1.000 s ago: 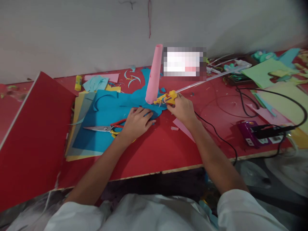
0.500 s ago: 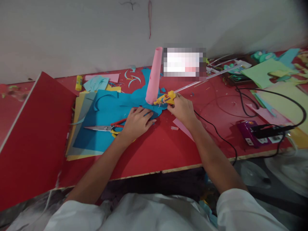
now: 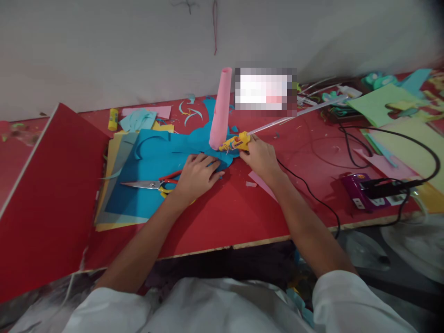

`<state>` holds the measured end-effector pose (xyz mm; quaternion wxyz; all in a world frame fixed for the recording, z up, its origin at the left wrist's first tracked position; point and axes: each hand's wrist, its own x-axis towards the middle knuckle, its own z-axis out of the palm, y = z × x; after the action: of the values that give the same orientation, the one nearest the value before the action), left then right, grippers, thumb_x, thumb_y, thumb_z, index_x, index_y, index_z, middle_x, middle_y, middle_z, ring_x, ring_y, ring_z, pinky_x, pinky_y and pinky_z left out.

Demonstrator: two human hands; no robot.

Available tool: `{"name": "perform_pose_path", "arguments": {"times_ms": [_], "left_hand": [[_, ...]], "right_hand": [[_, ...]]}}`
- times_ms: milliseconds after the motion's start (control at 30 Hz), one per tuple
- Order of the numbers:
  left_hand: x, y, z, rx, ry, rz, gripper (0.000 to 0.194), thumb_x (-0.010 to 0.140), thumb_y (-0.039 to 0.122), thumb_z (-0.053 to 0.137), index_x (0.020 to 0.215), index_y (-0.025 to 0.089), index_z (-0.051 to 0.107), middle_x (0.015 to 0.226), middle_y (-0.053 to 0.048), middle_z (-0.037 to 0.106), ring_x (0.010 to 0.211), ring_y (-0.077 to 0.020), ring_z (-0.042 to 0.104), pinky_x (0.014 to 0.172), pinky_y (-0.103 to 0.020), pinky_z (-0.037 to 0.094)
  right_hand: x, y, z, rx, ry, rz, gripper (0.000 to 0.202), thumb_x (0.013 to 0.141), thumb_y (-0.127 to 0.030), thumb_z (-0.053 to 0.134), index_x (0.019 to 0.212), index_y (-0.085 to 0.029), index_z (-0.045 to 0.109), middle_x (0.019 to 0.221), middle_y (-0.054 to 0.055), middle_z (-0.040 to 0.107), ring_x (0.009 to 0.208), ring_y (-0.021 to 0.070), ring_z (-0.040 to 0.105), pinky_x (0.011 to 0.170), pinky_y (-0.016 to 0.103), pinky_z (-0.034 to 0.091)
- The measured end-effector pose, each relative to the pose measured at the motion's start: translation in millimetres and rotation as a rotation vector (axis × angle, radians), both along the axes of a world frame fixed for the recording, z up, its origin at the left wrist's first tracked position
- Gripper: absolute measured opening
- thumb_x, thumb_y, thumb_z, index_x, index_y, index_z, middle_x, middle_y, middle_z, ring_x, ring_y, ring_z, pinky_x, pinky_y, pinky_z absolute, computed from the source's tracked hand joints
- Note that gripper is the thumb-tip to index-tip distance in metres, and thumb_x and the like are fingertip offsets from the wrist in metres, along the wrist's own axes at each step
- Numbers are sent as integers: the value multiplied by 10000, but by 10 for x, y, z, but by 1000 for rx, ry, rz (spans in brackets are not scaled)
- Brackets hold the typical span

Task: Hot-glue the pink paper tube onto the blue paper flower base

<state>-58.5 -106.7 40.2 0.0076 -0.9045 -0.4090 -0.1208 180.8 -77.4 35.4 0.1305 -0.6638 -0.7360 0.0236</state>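
A pink paper tube stands upright, leaning a little, on cut blue paper. My right hand is closed around a yellow glue gun, whose nozzle touches or nearly touches the tube's base. From the gun's back a long clear glue stick sticks out to the right. My left hand lies flat with fingers stretched on the blue paper's near edge, just in front of the tube. Beside its wrist lie scissors with red and yellow handles, partly hidden by that hand.
At the left an upright red panel borders the table. A yellow glue stick tube and paper scraps lie at the back. To the right are a purple power socket box, black cables and green paper.
My right hand has shifted the glue gun very slightly left, closer to the tube's base. The left hand and the tube stay in place.
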Motion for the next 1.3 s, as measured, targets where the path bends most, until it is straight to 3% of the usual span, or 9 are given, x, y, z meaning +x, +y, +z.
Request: {"name": "perform_pose_path", "arguments": {"times_ms": [267, 500, 600, 800, 1033, 1133, 1300], "left_hand": [[-2, -1, -1, 6, -6, 5, 376, 1098, 422, 555, 1280, 177, 775, 1275, -105, 780, 1189, -334, 658, 1021, -511, 467], [-11, 5, -22, 26, -9, -3, 380, 1100, 427, 554, 1275, 173, 777, 1283, -102, 780, 1184, -332, 659, 1020, -517, 471], [-16, 5, -32, 41, 0, -8, 381, 1102, 429, 551, 1273, 172, 775, 1279, -95, 780, 1186, -333, 659, 1017, -512, 472], [-25, 8, -43, 44, -7, -13, 391, 1113, 431, 530, 1276, 171, 772, 1308, -100, 778, 1203, -337, 661, 1016, -508, 467], [-23, 4, -38, 42, -11, -17, 366, 1107, 412, 547, 1269, 173, 773, 1314, -91, 776, 1176, -325, 669, 992, -508, 469], [-24, 0, -32, 41, -10, -18, 374, 1111, 416, 536, 1270, 173, 772, 1307, -102, 774, 1174, -323, 667, 984, -509, 469], [-20, 0, -22, 31, -2, -13, 395, 1117, 432, 516, 1275, 173, 769, 1309, -108, 771, 1183, -329, 664, 992, -508, 469]], "right_hand": [[11, 5, -24, 14, -22, 25, 400, 947, -123, 515, 1327, -115, 640, 1229, 184, 722, 1043, 293, 710, 770, 340, 479], [11, -9, -31, 35, -13, 74, 439, 933, -95, 487, 1341, -92, 647, 1263, 214, 723, 1069, 309, 714, 790, 352, 501], [16, -9, -26, 34, 17, 51, 387, 960, -143, 531, 1316, -106, 678, 1240, 211, 743, 1068, 323, 724, 794, 364, 507], [99, 41, -46, -30, 239, -29, 340, 983, -455, 707, 1156, -175, 790, 1098, 161, 816, 1015, 350, 759, 797, 395, 523], [166, 47, -48, -43, 509, 28, 278, 883, -382, 815, 1105, -216, 821, 1092, 110, 836, 1019, 314, 769, 803, 372, 551], [160, 29, -53, -33, 493, 30, 270, 906, -424, 783, 1085, -225, 821, 1077, 107, 836, 1025, 315, 766, 805, 373, 552], [109, -7, -44, -17, 285, -77, 328, 936, -486, 726, 1104, -209, 772, 1053, 133, 821, 987, 345, 759, 743, 377, 500]]}}
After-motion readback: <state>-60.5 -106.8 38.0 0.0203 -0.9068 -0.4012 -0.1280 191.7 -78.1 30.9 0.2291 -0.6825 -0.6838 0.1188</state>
